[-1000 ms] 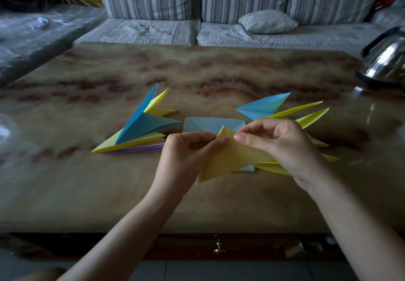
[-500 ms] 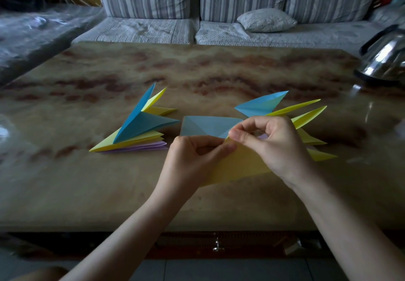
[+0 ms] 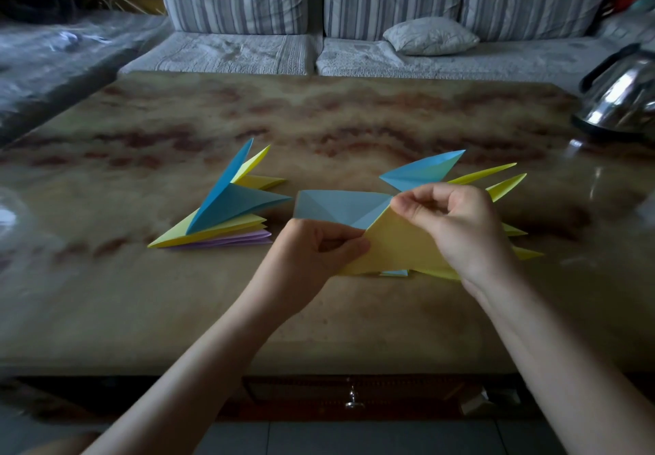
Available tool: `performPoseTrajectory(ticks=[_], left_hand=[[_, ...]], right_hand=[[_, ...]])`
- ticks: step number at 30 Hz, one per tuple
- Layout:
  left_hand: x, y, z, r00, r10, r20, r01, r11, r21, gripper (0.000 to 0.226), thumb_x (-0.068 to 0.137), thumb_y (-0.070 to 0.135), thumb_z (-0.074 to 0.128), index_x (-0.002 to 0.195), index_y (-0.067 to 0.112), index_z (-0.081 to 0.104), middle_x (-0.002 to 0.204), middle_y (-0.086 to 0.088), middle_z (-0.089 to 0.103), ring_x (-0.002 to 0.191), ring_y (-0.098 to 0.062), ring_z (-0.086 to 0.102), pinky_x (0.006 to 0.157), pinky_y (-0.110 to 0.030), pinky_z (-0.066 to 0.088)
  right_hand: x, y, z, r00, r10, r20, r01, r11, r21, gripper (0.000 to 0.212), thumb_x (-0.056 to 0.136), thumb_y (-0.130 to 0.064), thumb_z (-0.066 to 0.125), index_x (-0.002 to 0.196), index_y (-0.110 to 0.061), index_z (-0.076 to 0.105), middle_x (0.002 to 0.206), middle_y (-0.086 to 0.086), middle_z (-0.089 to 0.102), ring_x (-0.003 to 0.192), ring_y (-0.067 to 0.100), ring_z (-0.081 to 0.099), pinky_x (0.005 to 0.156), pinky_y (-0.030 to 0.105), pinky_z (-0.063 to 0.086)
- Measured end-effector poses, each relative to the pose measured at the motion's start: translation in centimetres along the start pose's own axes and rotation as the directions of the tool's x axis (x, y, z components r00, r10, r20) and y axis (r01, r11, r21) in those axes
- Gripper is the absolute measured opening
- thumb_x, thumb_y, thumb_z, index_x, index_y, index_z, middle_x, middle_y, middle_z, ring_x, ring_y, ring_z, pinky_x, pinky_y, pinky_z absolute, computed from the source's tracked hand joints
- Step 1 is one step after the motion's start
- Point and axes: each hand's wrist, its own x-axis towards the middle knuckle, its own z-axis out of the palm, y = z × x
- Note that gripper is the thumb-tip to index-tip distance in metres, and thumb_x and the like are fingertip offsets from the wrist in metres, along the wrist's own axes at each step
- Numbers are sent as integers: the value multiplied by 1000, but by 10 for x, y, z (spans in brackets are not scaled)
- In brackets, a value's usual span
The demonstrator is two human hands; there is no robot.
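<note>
- The table [image 3: 88, 277] is picked up at its nine o'clock edge, and a wide bare stretch of marbled top is seen between that edge and the first papers.
- The left stack [image 3: 227, 218] of folded blue, yellow and purple pieces is found lying at ten o'clock from the hands. It is near them but apart, with one blue point raised toward one o'clock and the flat tips aimed at three.
- The left hand [image 3: 312, 252] is seen with its fingers curled, and the left sloping edge of the yellow paper [image 3: 400, 245] is pinched between thumb and forefinger.
- A creased blue sheet [image 3: 336, 204] is laid flat at twelve o'clock from that hand, its right corner overlapped by the yellow paper.
- The yellow paper is held at the middle of the table, over the near half. Its long axis is run from nine to three o'clock and its peak is pointed at twelve. A broad bare strip is left toward the six o'clock edge.
- The right hand [image 3: 457, 231] is curled, and the paper's peak is nipped between thumb and fingertip.
- The right stack [image 3: 421, 172] is partly hidden behind that hand, with blue and yellow points fanned toward two and three o'clock.
- A steel kettle [image 3: 623, 100] is spotted at the two o'clock corner, well apart, with open tabletop between it and the stack.
</note>
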Motion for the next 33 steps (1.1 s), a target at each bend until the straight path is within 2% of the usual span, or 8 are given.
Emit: performPoseTrajectory(ticks=[3,6,18,22,26,29,31,33], left_hand=[[-1,-1,-4,995,-28,94,46,982,-185,14,87,3,59,89,11,71,75,-5,75,71,-15,73,68,-15,53],[0,-2,-6,994,-12,105,35,975,-219,16,87,2,57,86,12,70,77,-9,74,72,-18,73,70,-17,55],[3,-5,-19,992,-9,127,25,991,-130,23,90,-1,54,101,14,67,77,-5,75,73,-16,73,68,-15,53],[5,-15,-29,1000,2,19,-3,1000,18,24,92,1,51,106,12,67,81,-1,75,77,-14,73,75,-20,56],[7,-11,-23,990,81,-119,-81,997,2,22,95,9,50,102,22,66,84,4,76,81,-9,72,74,-22,56],[5,-1,-13,986,95,-140,-100,995,-29,25,85,36,55,100,21,68,87,3,75,83,-7,71,73,-21,56],[4,3,-4,993,60,-102,-65,997,-51,35,74,46,59,95,22,71,82,6,75,77,-2,70,68,-17,54],[3,2,5,993,56,-105,-55,998,11,26,71,42,69,88,24,74,72,9,73,64,6,65,58,-10,47]], right_hand=[[7,1,-8,999,27,-46,-25,999,40,13,77,-19,75,67,-22,67,56,-14,64,57,-7,57,62,7,43],[7,3,-8,999,16,-48,-16,1000,15,13,78,-19,75,67,-22,68,56,-15,65,58,-7,57,62,6,44],[8,2,-10,995,-4,-103,1,999,-32,14,80,-21,73,68,-24,66,59,-13,63,54,-6,54,58,8,42],[17,-2,-38,979,41,-202,-33,999,42,8,79,-24,73,74,-23,67,72,-3,65,69,10,57,72,26,47],[9,-1,-32,994,62,-89,-57,996,65,6,77,-22,74,73,-22,69,67,-8,66,64,3,57,68,20,46],[3,-2,-17,998,60,-24,-60,998,12,8,78,-22,74,72,-21,70,68,-7,68,63,1,58,66,17,45],[-1,-3,-8,999,50,6,-50,999,-12,7,77,-23,75,72,-21,71,70,-6,70,67,4,61,68,19,48],[-7,-2,2,998,36,44,-34,999,-39,6,77,-23,75,75,-19,72,74,-2,72,72,7,65,71,22,49]])
